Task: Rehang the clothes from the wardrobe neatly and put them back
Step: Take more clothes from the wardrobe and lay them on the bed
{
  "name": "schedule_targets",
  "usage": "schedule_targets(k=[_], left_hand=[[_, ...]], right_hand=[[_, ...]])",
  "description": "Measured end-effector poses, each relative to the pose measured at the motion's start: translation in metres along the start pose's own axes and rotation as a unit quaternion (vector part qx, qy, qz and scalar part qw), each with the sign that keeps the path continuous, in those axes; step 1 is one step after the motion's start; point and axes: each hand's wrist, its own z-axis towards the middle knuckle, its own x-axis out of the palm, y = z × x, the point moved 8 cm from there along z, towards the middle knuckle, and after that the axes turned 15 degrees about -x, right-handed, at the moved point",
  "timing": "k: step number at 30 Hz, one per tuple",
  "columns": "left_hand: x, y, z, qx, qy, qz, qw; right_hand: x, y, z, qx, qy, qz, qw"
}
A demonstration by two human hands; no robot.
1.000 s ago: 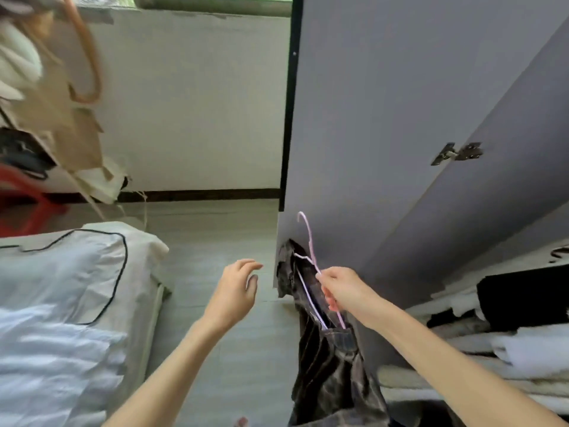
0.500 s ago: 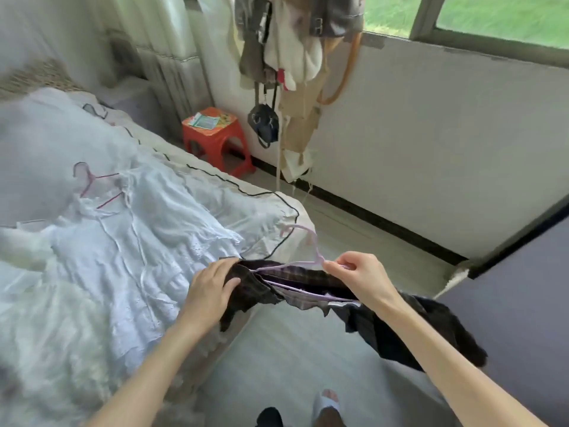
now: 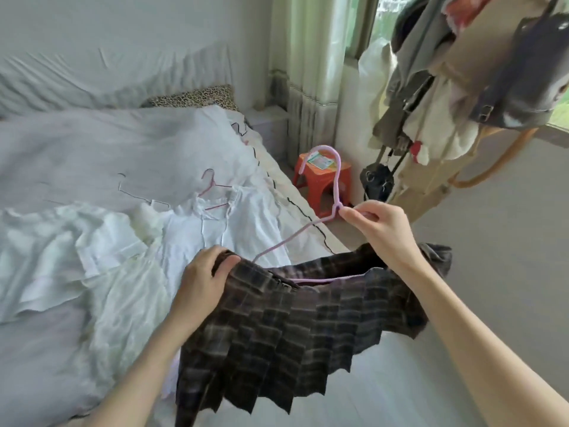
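Over bed edge, dark plaid pleated skirt (image 3: 295, 328)

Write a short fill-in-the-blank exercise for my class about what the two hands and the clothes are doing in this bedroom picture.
1. The right hand pinches the lilac plastic hanger just below its ____.
2. The left hand grips the waistband of the dark pleated ____ skirt.
3. The small plastic stool by the curtain is ____ in colour.
4. A white garment lies on the ____.

Missing words: hook; plaid; orange; bed
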Motion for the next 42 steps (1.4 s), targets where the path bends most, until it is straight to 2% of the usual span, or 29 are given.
schedule_targets(k=[2,4,6,8,12,17,21,23,27,29,35,42], left_hand=[[-0.022,-0.006,0.014,-0.022,-0.041,-0.007,0.999],[-0.04,-0.003,0.028,-0.05,-0.05,-0.019,0.997],[-0.053,0.002,0.041,-0.063,-0.055,-0.017,0.996],[-0.065,0.01,0.054,-0.075,-0.067,-0.019,0.995],[-0.08,0.047,0.087,-0.122,-0.084,-0.038,0.988],[-0.074,0.093,0.148,-0.18,-0.048,-0.062,0.981],[-0.061,0.133,0.238,-0.202,-0.028,-0.068,0.977],[-0.045,0.163,0.288,-0.216,-0.011,-0.047,0.975],[0.008,0.237,0.382,-0.247,0.088,0.02,0.965],[0.028,0.27,0.427,-0.259,0.111,0.029,0.959],[0.054,0.321,0.561,-0.249,0.002,0.069,0.966],[0.136,0.413,0.603,-0.284,0.034,0.16,0.945]], right_hand=[[0.011,0.009,0.029,-0.034,-0.001,0.002,0.999],[0.023,0.014,0.049,-0.077,0.0,-0.013,0.997],[0.031,0.011,0.061,-0.13,-0.02,-0.077,0.988],[0.036,-0.006,0.07,-0.147,-0.04,-0.127,0.98],[0.065,-0.055,0.085,-0.139,0.018,-0.23,0.963],[0.125,-0.083,0.137,-0.173,0.059,-0.279,0.943],[0.186,-0.113,0.21,-0.154,0.087,-0.293,0.94],[0.226,-0.14,0.248,-0.128,0.127,-0.312,0.933],[0.315,-0.216,0.306,-0.056,0.204,-0.327,0.921],[0.355,-0.247,0.333,-0.043,0.226,-0.33,0.916],[0.445,-0.318,0.42,-0.007,0.223,-0.31,0.924],[0.53,-0.399,0.422,0.022,0.299,-0.336,0.893]])
